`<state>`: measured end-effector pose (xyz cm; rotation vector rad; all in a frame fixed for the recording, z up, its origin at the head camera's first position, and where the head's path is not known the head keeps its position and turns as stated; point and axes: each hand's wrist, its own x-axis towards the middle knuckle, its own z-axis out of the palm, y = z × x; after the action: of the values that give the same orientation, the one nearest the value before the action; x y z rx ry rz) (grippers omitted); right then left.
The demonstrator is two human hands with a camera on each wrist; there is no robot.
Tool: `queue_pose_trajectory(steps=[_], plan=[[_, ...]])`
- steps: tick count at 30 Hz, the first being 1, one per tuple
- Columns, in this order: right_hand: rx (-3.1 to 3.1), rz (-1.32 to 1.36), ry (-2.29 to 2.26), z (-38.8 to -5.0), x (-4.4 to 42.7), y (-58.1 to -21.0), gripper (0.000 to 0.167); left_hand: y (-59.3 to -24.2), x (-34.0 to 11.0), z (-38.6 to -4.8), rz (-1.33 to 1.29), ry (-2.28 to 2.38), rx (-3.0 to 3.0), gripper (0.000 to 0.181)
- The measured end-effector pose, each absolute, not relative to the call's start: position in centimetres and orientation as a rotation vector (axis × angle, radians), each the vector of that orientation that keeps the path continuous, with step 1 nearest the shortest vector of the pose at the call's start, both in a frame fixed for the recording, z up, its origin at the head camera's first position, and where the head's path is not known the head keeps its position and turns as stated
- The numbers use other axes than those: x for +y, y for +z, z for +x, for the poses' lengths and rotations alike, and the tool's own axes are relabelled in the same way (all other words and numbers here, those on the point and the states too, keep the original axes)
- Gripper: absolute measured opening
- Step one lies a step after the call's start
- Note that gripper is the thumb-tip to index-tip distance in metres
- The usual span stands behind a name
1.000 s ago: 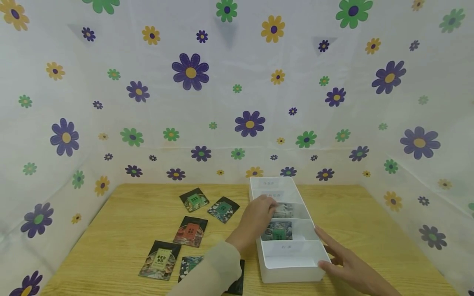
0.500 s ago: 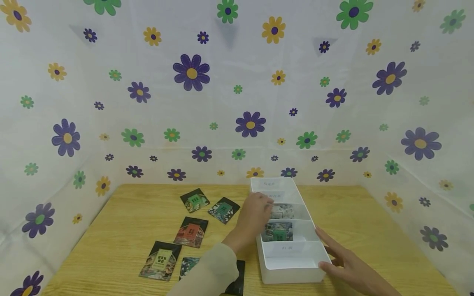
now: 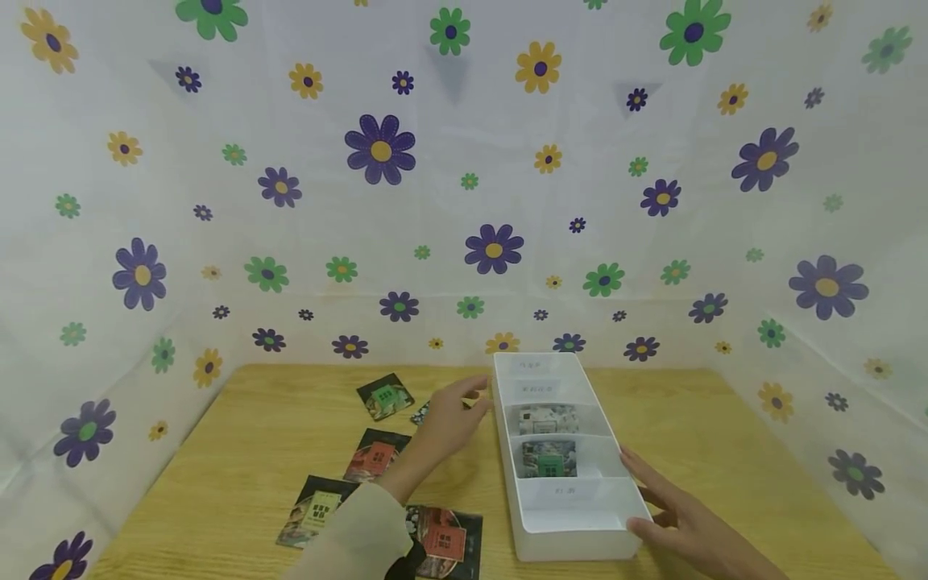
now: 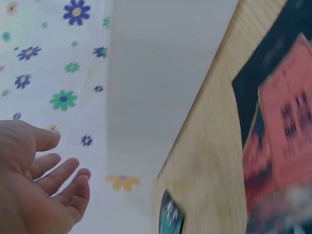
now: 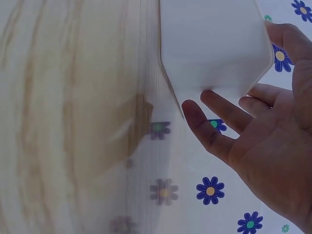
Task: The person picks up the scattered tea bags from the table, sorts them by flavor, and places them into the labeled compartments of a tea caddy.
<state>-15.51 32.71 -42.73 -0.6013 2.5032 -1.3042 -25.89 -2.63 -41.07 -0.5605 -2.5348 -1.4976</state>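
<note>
A long white divided box [image 3: 573, 545] stands on the table, its compartments running away from me. My left hand [image 3: 445, 423] hovers just left of the box, fingers loosely bent and holding nothing; the left wrist view shows its empty palm. At the near right corner, my right hand [image 3: 685, 515] holds the box, thumb by the front and fingers along the side. Inside, a pale printed packet [image 3: 548, 419] lies in the middle compartment, and a green-labelled packet [image 3: 548, 459] lies in the one nearer me. The nearest compartment and two farthest show only labels.
Left of the box lie flat dark packets: one green-labelled [image 3: 385, 397], one red-labelled [image 3: 375, 455], one yellow-labelled [image 3: 316, 509] and another red-labelled [image 3: 445, 544]. Another packet [image 3: 419, 414] is mostly hidden behind my left hand. A flower-printed white sheet [image 3: 435, 201] walls the table.
My left hand has come out of the middle compartment and moved left over the table, leaving the pale packet inside. The right hand stays on the box corner.
</note>
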Motion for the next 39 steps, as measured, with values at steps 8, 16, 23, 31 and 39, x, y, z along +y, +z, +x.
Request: queue_pose_trajectory(steps=[8, 16, 23, 31, 39], plan=[[2.464, -0.561, -1.312, -15.5, 32.9, -42.6, 0.076, -40.7, -7.8, -24.5, -0.49, -1.495, -2.605, 0.05], [2.431, -0.487, -1.306, -15.6, 32.9, -42.5, 0.078, -42.2, -12.3, -22.4, -0.279, -1.356, -2.688, 0.051], [2.431, -0.509, -1.32, -15.7, 33.0, -42.7, 0.077, -43.4, -15.0, -21.0, -0.128, -1.319, -2.787, 0.058], [2.428, -0.555, -1.307, -15.9, 33.0, -42.8, 0.076, -44.4, -16.6, -20.8, -0.073, -1.14, -2.932, 0.07], [2.43, -0.547, -1.315, -15.7, 32.9, -42.6, 0.077, -45.4, -16.6, -20.9, 0.029, -0.83, -3.02, 0.078]])
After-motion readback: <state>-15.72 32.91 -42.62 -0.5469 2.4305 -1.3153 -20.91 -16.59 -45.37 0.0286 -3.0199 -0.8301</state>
